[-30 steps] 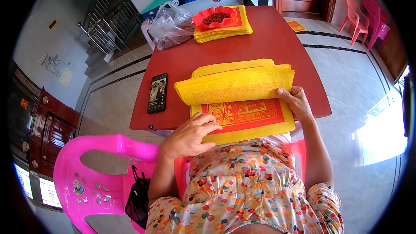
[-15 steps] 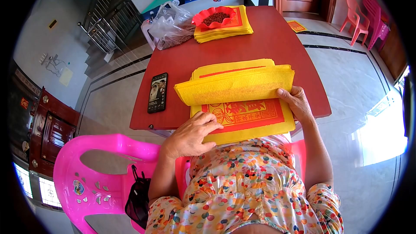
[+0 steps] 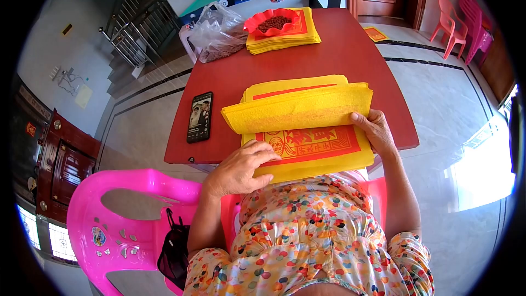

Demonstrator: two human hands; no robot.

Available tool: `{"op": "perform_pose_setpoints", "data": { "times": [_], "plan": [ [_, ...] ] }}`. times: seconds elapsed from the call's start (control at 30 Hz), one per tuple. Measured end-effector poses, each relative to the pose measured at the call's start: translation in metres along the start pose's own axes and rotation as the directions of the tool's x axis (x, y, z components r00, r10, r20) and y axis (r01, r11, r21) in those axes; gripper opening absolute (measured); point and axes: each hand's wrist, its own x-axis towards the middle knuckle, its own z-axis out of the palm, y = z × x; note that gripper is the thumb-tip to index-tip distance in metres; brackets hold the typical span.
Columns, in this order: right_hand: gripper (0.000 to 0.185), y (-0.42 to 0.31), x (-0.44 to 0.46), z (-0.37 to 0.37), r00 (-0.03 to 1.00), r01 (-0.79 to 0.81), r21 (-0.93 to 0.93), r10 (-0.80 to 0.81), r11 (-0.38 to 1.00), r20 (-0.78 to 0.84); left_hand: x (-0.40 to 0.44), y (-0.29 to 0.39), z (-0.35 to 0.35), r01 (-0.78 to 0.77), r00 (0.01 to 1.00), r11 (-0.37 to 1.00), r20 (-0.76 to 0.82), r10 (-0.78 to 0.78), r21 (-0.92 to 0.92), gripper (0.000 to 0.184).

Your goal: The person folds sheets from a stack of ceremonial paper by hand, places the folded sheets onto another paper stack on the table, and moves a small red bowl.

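The yellow sheets are paper — matt, rough

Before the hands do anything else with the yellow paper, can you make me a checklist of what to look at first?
1. Right hand has the raised yellow sheets by their right side: ok.
2. Left hand is at the red-printed sheet underneath: ok. How hard it presses: cannot tell.
3. All the yellow sheets lie flat: not ok, the upper ones are curled up.
4. How many sheets are lifted: cannot tell.
5. Phone is clear of the paper: ok.
6. Red bowl sits on the far stack, away from both hands: ok.
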Motion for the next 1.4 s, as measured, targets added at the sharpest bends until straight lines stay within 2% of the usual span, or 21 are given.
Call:
{"op": "perform_pose_setpoints", "data": {
  "times": [0.27, 0.33, 0.37, 0.43, 0.47, 0.53, 0.67, 0.77, 0.87, 1.17, 1.23, 1.27, 1.33, 1.37, 1.4],
  "plan": [
    [0.037, -0.001, 0.0, 0.0, 1.0, 0.005, 0.003, -0.005, 1.0, 0.008, -0.002, -0.001, 0.0, -0.044, 0.997, 0.999, -0.065, 0.044, -0.004, 0.039],
    [0.036, -0.002, -0.001, 0.001, 1.0, 0.013, 0.003, -0.013, 1.0, 0.018, -0.004, 0.002, -0.003, -0.071, 0.983, 0.997, -0.172, 0.069, -0.007, 0.034],
    [0.036, -0.003, -0.001, 0.001, 1.0, 0.012, 0.004, -0.013, 1.0, 0.017, -0.005, 0.003, -0.005, -0.071, 0.983, 0.997, -0.171, 0.069, -0.007, 0.034],
    [0.035, -0.003, -0.001, 0.001, 1.0, 0.011, -0.009, -0.011, 1.0, 0.018, -0.007, 0.004, -0.009, -0.066, 0.957, 0.994, -0.276, 0.088, 0.088, 0.025],
    [0.035, -0.003, -0.001, 0.001, 1.0, 0.011, -0.008, -0.011, 1.0, 0.018, -0.008, 0.003, -0.011, -0.066, 0.957, 0.994, -0.275, 0.088, 0.089, 0.025],
    [0.035, -0.003, -0.001, 0.001, 1.0, 0.003, -0.023, -0.003, 1.0, 0.012, -0.009, 0.003, -0.013, -0.023, 0.946, 0.998, -0.321, 0.043, 0.066, 0.019],
    [0.035, -0.003, -0.001, 0.0, 1.0, 0.005, -0.002, -0.005, 1.0, 0.016, -0.007, 0.001, -0.013, -0.051, 0.904, 0.998, -0.423, 0.06, 0.035, 0.007],
    [0.035, -0.003, -0.001, -0.003, 0.999, 0.023, -0.029, -0.022, 0.999, 0.035, -0.006, 0.004, -0.014, -0.003, 0.869, 0.999, -0.494, 0.019, 0.033, 0.005],
    [0.039, -0.001, -0.001, -0.005, 0.996, 0.04, 0.024, -0.042, 0.999, 0.074, -0.004, 0.007, -0.013, 0.033, 0.837, 0.999, -0.546, -0.027, 0.001, 0.005],
    [0.062, 0.008, 0.001, -0.008, 0.999, 0.028, 0.165, -0.034, 0.986, 0.031, 0.002, 0.004, -0.008, 0.047, 0.715, 0.999, -0.698, -0.039, -0.008, 0.007],
    [0.07, 0.008, 0.003, -0.001, 0.999, 0.03, 0.323, -0.019, 0.946, -0.036, 0.003, 0.001, -0.006, 0.029, 0.702, 1.0, -0.711, -0.023, -0.004, 0.007],
    [0.07, 0.009, 0.002, -0.003, 0.999, 0.03, 0.323, -0.019, 0.946, -0.035, 0.004, 0.0, -0.006, 0.011, 0.689, 1.0, -0.724, -0.007, 0.001, 0.007],
    [0.082, 0.011, -0.001, -0.01, 0.999, -0.042, 0.328, 0.031, 0.944, 0.039, 0.005, 0.002, -0.005, 0.004, 0.683, 1.0, -0.73, -0.014, -0.015, 0.007],
    [0.082, 0.011, 0.0, -0.011, 0.999, -0.042, 0.328, 0.031, 0.944, 0.039, 0.005, 0.003, -0.005, -0.003, 0.677, 0.999, -0.735, -0.021, -0.032, 0.007],
    [0.088, 0.009, 0.003, -0.013, 0.99, 0.0, 0.285, -0.04, 0.958, 0.132, 0.006, 0.003, -0.005, -0.003, 0.677, 0.999, -0.735, -0.021, -0.032, 0.007]
  ]
}}
